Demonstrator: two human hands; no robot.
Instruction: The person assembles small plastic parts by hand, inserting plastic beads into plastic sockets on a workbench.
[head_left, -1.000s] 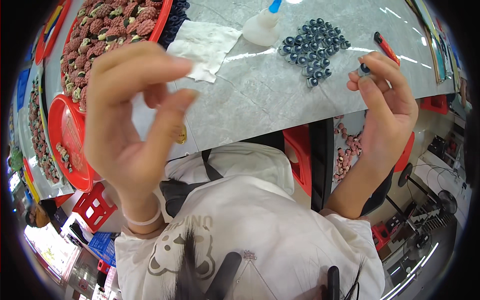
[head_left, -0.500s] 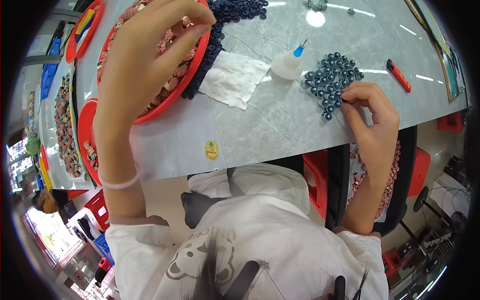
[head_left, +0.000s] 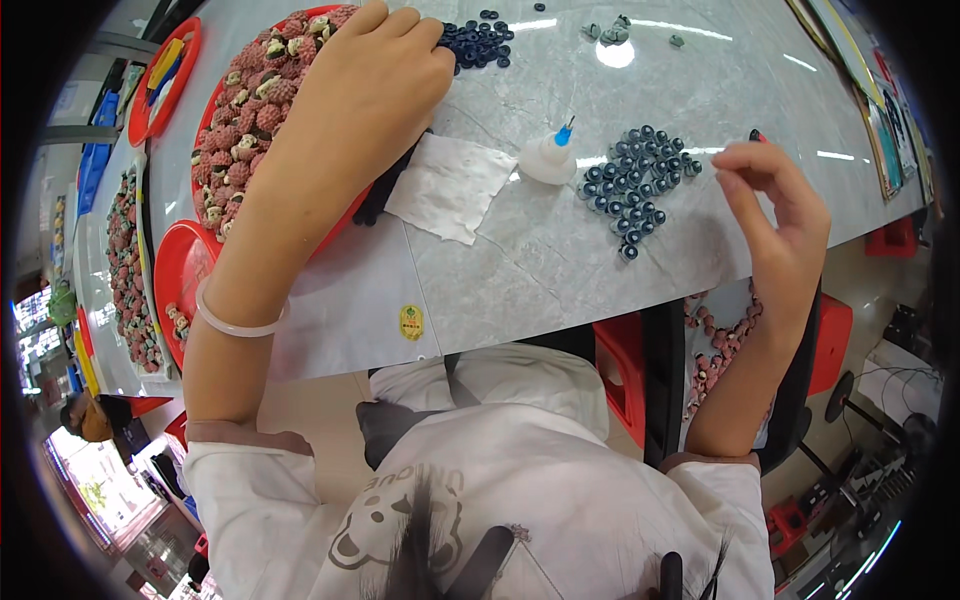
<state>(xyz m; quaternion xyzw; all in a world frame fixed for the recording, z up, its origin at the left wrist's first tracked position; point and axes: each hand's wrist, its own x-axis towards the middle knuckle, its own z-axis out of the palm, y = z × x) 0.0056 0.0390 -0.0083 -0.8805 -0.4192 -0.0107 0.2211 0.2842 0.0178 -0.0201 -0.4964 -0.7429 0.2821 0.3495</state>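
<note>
My left hand (head_left: 365,85) lies palm-down in a big red tray (head_left: 207,108) heaped with pinkish-red berry-shaped pieces (head_left: 250,110); its fingertips are buried among them, so what it grips is hidden. My right hand (head_left: 780,225) hovers just right of a cluster of small dark blue round pieces (head_left: 635,185) on the grey table (head_left: 520,280). Its thumb and forefinger are curled a little apart, and nothing shows between them. A small white glue bottle with a blue tip (head_left: 548,158) stands left of the cluster.
A white tissue (head_left: 450,185) lies by the tray, on a dark cloth. A second pile of dark blue pieces (head_left: 475,40) sits at the back. Another red tray (head_left: 190,270) and a long tray of pieces (head_left: 125,270) lie at left. A red pen tip (head_left: 755,135) shows behind my right fingers.
My left hand came down from in front of the camera into the red tray. My right hand dropped to the blue cluster, then drew back to its right.
</note>
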